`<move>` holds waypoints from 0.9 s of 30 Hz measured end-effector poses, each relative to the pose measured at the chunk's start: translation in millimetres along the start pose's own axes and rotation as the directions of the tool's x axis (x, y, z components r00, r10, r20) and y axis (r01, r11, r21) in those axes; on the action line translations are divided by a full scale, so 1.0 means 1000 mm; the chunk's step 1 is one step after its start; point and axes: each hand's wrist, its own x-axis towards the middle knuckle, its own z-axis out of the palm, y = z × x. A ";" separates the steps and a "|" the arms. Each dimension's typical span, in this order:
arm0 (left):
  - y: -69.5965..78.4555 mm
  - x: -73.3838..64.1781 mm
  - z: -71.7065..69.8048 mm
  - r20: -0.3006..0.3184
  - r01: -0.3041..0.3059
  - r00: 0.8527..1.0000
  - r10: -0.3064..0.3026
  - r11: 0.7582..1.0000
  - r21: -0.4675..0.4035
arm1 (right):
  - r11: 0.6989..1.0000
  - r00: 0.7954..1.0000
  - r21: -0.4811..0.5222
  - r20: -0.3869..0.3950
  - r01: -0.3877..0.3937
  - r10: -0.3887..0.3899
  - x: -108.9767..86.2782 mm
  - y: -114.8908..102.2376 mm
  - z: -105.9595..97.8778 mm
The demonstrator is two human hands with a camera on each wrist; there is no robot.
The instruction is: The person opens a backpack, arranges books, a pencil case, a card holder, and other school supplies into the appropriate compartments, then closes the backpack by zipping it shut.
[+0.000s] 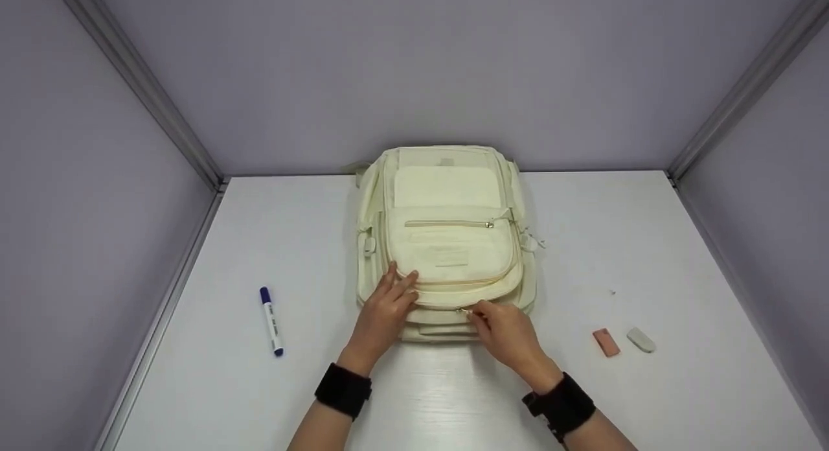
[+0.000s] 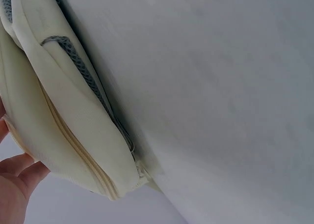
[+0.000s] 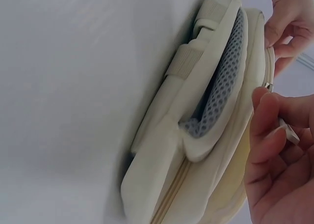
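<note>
A cream backpack (image 1: 453,253) lies on the white table with its front pockets facing up. At its lower edge my right hand (image 1: 511,334) pinches a zipper pull (image 3: 290,131) between thumb and fingers. The metal zipper slider (image 3: 268,87) shows just beyond those fingertips. My left hand (image 1: 383,313) is to the left of it, pinching the fabric edge beside the zipper, with other fingers resting on the front pocket. The left wrist view shows only part of the left hand (image 2: 17,184) against the backpack's side. The pocket's inside is hidden.
On the left lies a white marker (image 1: 272,321) with blue ends. To the right are a pink eraser (image 1: 606,342), a pale grey eraser-like block (image 1: 641,340) and a tiny scrap (image 1: 612,292). Grey panels (image 1: 440,69) wall in the table's back and sides.
</note>
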 end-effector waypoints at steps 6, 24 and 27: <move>0.000 0.000 0.001 0.009 0.007 1.000 -0.007 1.000 0.006 | 0.996 0.995 0.024 0.043 -0.090 0.089 -0.004 0.016 -0.014; 0.001 0.000 -0.001 0.022 0.014 1.000 -0.014 1.000 -0.023 | 0.978 0.977 -0.083 -0.106 -0.193 0.184 -0.002 0.067 -0.036; 0.002 0.000 -0.002 0.039 0.031 0.999 -0.030 0.999 -0.030 | 0.970 0.971 -0.127 -0.148 -0.207 0.187 0.002 0.074 -0.039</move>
